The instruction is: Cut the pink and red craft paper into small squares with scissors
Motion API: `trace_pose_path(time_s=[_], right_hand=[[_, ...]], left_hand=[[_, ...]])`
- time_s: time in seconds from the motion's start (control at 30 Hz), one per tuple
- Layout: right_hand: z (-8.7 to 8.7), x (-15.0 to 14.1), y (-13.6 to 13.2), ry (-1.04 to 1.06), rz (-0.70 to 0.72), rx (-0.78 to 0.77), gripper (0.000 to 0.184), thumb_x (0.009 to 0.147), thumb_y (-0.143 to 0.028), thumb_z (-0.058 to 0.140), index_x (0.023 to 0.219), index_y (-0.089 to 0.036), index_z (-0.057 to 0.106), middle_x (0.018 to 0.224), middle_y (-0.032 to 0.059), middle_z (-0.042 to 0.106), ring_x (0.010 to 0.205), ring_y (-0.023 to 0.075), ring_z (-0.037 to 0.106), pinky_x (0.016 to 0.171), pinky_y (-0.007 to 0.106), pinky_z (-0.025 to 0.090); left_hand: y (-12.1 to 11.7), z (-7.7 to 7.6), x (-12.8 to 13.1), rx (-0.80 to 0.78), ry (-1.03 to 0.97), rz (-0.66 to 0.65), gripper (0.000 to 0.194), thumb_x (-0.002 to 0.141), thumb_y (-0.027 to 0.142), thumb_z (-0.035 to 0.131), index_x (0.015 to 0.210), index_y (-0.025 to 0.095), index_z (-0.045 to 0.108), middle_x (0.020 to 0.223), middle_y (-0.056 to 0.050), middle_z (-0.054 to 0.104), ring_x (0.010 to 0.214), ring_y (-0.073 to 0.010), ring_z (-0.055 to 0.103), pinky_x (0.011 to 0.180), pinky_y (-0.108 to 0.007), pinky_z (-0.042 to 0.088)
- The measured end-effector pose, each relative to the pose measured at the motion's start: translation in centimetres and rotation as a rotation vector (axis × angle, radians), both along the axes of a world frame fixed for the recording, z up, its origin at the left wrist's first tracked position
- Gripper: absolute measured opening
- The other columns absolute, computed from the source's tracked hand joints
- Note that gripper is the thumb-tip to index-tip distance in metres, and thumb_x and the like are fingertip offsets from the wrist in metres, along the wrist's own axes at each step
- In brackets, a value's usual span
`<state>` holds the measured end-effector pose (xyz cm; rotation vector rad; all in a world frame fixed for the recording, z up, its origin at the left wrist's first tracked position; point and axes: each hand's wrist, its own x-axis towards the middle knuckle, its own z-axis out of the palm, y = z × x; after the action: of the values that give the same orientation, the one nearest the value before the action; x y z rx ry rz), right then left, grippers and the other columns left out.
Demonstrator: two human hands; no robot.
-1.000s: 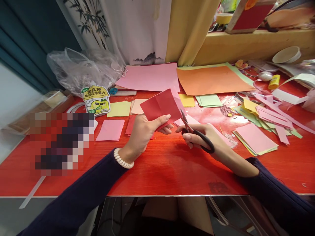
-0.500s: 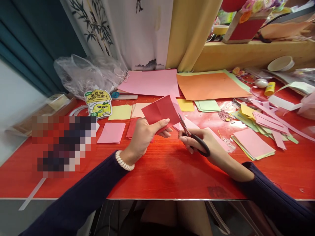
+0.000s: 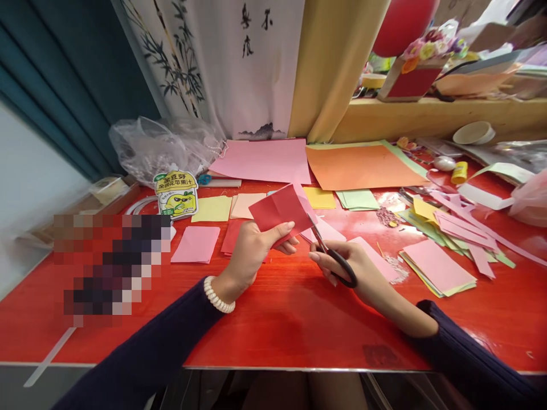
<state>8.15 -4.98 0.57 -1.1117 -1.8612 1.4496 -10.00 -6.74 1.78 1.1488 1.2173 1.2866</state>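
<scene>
My left hand (image 3: 256, 247) pinches a folded red sheet of paper (image 3: 280, 210) between thumb and fingers, raised above the table. A pink paper edge shows behind its right side. In my right hand (image 3: 342, 259) is a pair of black-handled scissors (image 3: 345, 270), fingers wrapped round the handles. The blades point up and left and meet the lower right corner of the red paper. Under and beside my left hand lie a red paper piece (image 3: 231, 236) and a pink stack (image 3: 195, 244). Pink sheets (image 3: 327, 229) lie beyond my right hand.
A pink sheet (image 3: 265, 159) and an orange sheet (image 3: 363, 165) lie at the back. Yellow (image 3: 211, 209) and green (image 3: 356, 199) stacks sit nearer. At the right are a pink stack (image 3: 440, 265), paper strips (image 3: 464, 222) and a yellow glue stick (image 3: 459, 172). A lemon-printed pouch (image 3: 177, 195) stands left.
The camera view has tilted up a little, so the table sits lower in the picture. My hands stay in nearly the same pose, and the scissors remain at the paper's right corner.
</scene>
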Motion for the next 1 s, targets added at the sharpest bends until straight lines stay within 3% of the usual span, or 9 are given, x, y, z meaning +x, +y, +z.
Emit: trace_pose_path(time_s=[0.4,0.67,1.0], right_hand=[[-0.96,0.09,0.28,0.041,-0.019,-0.029,0.038,0.083,-0.047,0.058,0.059,-0.02,0.047,0.041,-0.0063,0.043,0.042,0.0097,0.035,0.048,0.026,0.027],[-0.69,0.03,0.28,0.013,-0.059,-0.05,0.044,0.082,-0.05,0.058,0.053,-0.02,0.042,0.04,-0.005,0.045,0.04,0.0092,0.038,0.048,0.026,0.028],[-0.75,-0.2,0.17,-0.018,-0.079,-0.06,0.038,0.08,-0.045,0.061,0.057,-0.02,0.046,0.04,-0.006,0.045,0.038,0.0083,0.037,0.045,0.025,0.026]], left_hand=[[0.27,0.02,-0.03,-0.006,-0.022,-0.002,0.027,0.078,0.035,0.062,0.06,0.015,0.066,0.058,-0.003,0.067,0.053,-0.0121,0.062,0.061,-0.026,0.051],[0.12,-0.17,0.08,-0.014,-0.016,-0.063,0.029,0.08,0.035,0.062,0.06,0.014,0.065,0.059,-0.002,0.065,0.051,-0.01,0.059,0.058,-0.023,0.049],[0.07,-0.58,0.17,-0.088,-0.02,-0.066,0.033,0.08,0.037,0.061,0.057,0.013,0.065,0.055,-0.002,0.063,0.051,-0.01,0.058,0.06,-0.022,0.049]])
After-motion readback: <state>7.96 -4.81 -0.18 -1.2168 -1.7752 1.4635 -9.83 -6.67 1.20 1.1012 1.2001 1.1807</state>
